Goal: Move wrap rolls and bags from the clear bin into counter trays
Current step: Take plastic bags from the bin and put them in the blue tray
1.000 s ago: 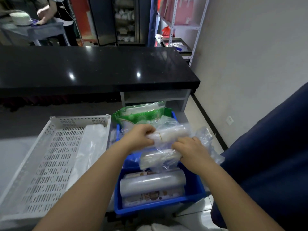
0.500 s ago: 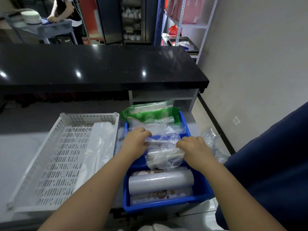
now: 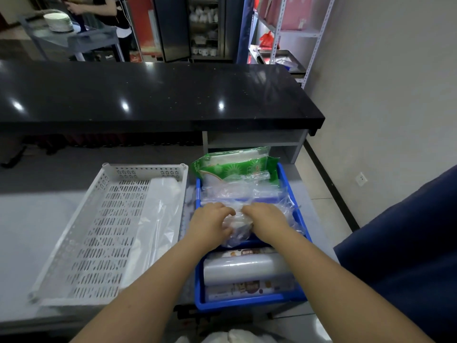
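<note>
A blue tray (image 3: 249,302) stands on the counter in front of me. My left hand (image 3: 210,225) and my right hand (image 3: 265,219) press side by side on a crumpled clear plastic bag bundle (image 3: 238,225) in the tray's middle, fingers curled over it. Near the tray's front lie a wrap roll (image 3: 244,268) and a printed box (image 3: 247,288). A green packet (image 3: 237,164) leans at the tray's back, with clear bags (image 3: 237,191) below it. To the left sits a white perforated tray (image 3: 99,233) holding a translucent bag (image 3: 158,219).
A black countertop (image 3: 148,95) runs across behind the trays. A dark blue cloth mass (image 3: 408,256) fills the right side. A person stands at a grey cart (image 3: 74,38) with a stack of plates far back left. Metal shelving (image 3: 291,33) lines the right wall.
Both hands have lowered the clear bag bundle from above the blue tray down into its middle and moved closer together. The view has shifted slightly.
</note>
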`<act>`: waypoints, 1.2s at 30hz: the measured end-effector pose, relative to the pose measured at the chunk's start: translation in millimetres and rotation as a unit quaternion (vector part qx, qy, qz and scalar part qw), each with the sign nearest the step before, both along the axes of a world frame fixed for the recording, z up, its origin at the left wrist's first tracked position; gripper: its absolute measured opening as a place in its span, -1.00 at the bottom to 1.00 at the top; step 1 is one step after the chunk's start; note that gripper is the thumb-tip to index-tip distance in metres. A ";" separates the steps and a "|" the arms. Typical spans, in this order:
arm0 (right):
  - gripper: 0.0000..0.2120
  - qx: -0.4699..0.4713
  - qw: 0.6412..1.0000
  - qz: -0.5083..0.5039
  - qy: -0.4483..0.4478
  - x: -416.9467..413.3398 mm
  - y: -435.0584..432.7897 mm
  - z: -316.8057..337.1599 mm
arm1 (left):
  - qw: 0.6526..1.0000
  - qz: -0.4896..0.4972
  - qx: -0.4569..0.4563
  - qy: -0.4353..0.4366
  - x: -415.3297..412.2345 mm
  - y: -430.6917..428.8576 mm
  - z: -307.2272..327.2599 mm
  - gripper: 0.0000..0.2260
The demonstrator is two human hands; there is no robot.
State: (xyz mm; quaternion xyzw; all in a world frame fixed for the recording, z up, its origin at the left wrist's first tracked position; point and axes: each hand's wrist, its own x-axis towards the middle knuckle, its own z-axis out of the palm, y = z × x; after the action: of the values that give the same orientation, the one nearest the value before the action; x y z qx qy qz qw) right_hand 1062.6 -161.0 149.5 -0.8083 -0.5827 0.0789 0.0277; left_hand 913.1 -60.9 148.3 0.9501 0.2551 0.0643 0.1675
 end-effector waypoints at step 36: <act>-0.67 0.081 0.971 0.212 0.072 -102.5 60.3 42.6 | 0.956 0.289 0.032 -0.043 -129.6 -3.7 36.7 -0.73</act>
State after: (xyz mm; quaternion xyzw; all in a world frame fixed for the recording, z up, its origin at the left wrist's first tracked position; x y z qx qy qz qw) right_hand 960.1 -100.7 192.1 -0.6533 -0.7419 0.0938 0.1180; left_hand 783.5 -64.6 185.0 0.8368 0.5094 0.1592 0.1218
